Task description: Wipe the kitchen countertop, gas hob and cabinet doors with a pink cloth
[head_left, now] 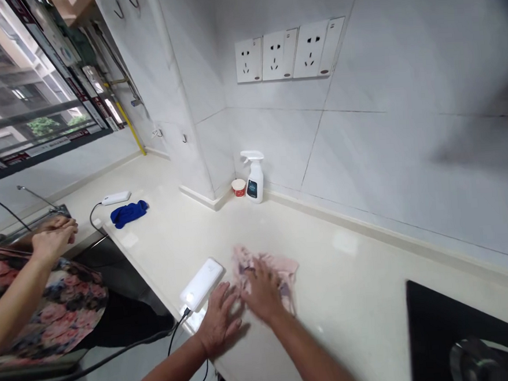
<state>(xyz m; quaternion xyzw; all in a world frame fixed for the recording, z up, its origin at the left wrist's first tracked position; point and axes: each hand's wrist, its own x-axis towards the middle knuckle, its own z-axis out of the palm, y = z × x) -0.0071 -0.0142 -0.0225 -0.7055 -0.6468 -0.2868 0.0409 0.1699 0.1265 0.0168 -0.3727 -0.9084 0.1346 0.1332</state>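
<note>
A crumpled pink cloth (288, 266) lies on the pale countertop, slightly blurred. My right hand (263, 288) presses down on it, the fingers bent into its folds. Just left of the cloth, my left hand (219, 320) rests low over the counter with its fingers apart and nothing in them. Beside that hand, near the counter's front edge, is a white power bank (202, 284) with a black cable (173, 338) plugged into its near end.
A white spray bottle (254, 179) and a small red-and-white tub (239, 187) stand against the wall corner. A black cooktop (437, 328) is at right. Leftward are a blue cloth (129, 214), another white power bank (115, 198) and a person's hands (55, 236) by the sink.
</note>
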